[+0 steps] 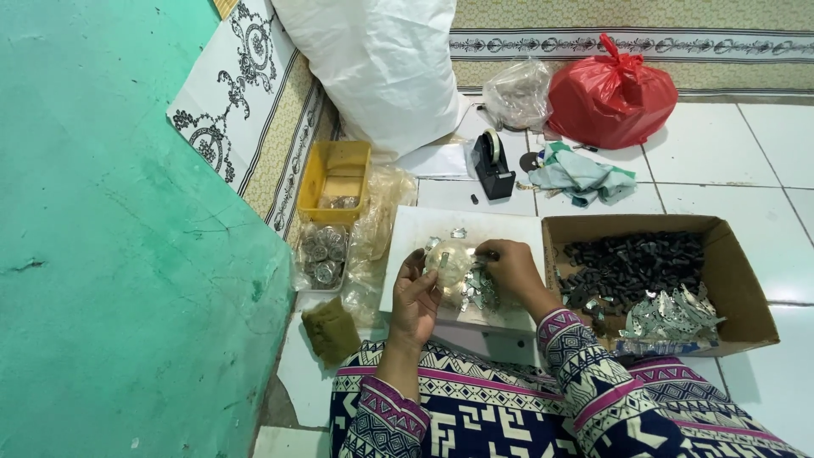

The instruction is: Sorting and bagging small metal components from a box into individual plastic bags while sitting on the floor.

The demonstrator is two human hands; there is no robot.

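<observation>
Head view: the left hand (415,297) is curled around a small clear bag (448,261), holding it up over a white board (509,233) that lies across the lap. The right hand (509,265) pinches at the bag's right edge with thumb and fingertips closed; what sits between them is too small to tell. Loose silver bits (479,290) lie on the board just under both hands. Right of the board, a cardboard box (746,293) holds black pieces (632,267) on its far side and silver foil shapes (670,315) near. Left of the board sit a yellow tray (341,170) and filled clear packets (322,253). Judged from this, a steady left grip keeping the bag mouth up would stop bits spilling while the right fingers work.
</observation>
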